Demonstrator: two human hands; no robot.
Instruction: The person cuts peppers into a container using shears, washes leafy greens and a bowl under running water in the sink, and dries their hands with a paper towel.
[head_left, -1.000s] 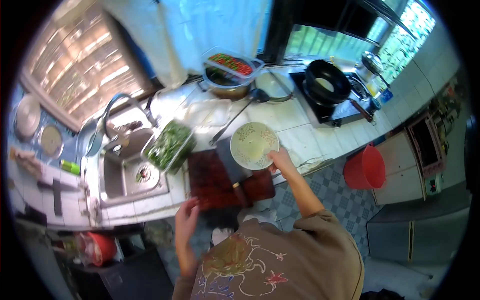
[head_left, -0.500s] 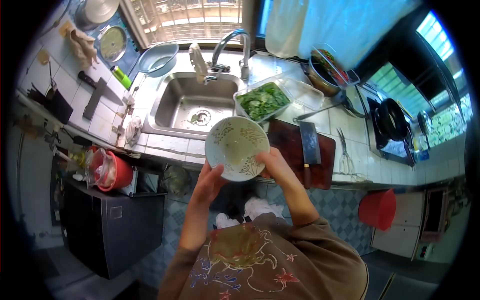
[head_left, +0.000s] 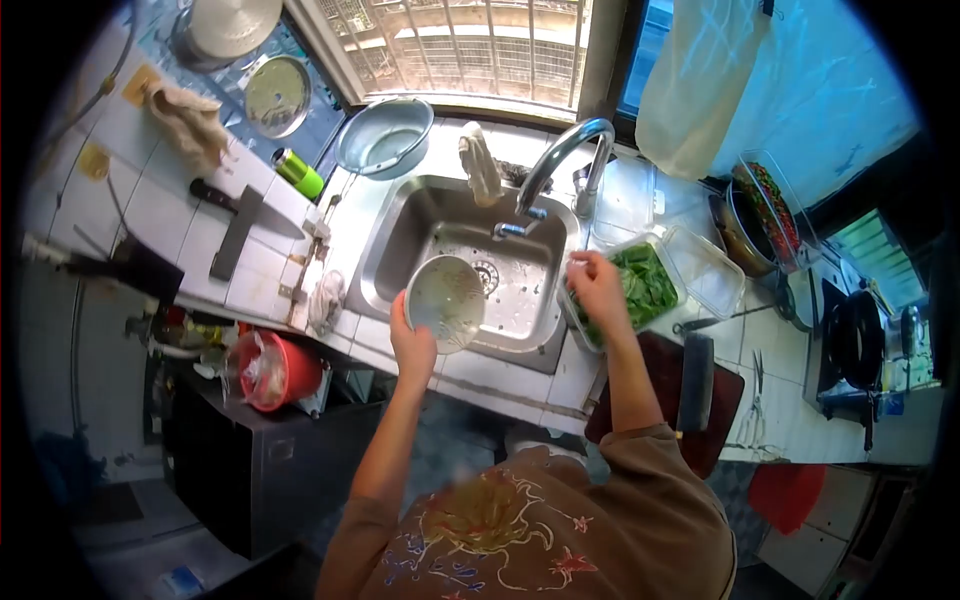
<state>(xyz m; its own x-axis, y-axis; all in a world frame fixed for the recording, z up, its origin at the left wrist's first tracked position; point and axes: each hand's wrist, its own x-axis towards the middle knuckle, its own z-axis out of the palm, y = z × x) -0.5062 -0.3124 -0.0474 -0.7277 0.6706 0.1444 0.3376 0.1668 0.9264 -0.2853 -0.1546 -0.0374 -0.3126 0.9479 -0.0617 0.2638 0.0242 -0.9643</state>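
Note:
My left hand (head_left: 412, 338) is closed round the left side of a white patterned bowl (head_left: 447, 318), its thumb inside the rim. The bowl is tilted over the front of the steel sink (head_left: 400, 225). My right hand (head_left: 597, 285) holds nothing, its fingers loosely bent and apart. It hovers over the left edge of a clear plastic container of green leaves (head_left: 645, 282), to the right of the sink. The chrome faucet (head_left: 535, 180) stands beyond my right hand, apart from it.
A cleaver (head_left: 696, 385) lies on the dark red cutting board (head_left: 645, 375), right of my right forearm. Scissors (head_left: 757, 395) lie farther right. A blue-grey basin (head_left: 385, 140) stands behind the sink, and a red bucket (head_left: 290, 370) at the lower left.
My right hand has let go of the bowl and moved right and up to the leaf container. My left hand has carried the bowl over the sink. The view has turned.

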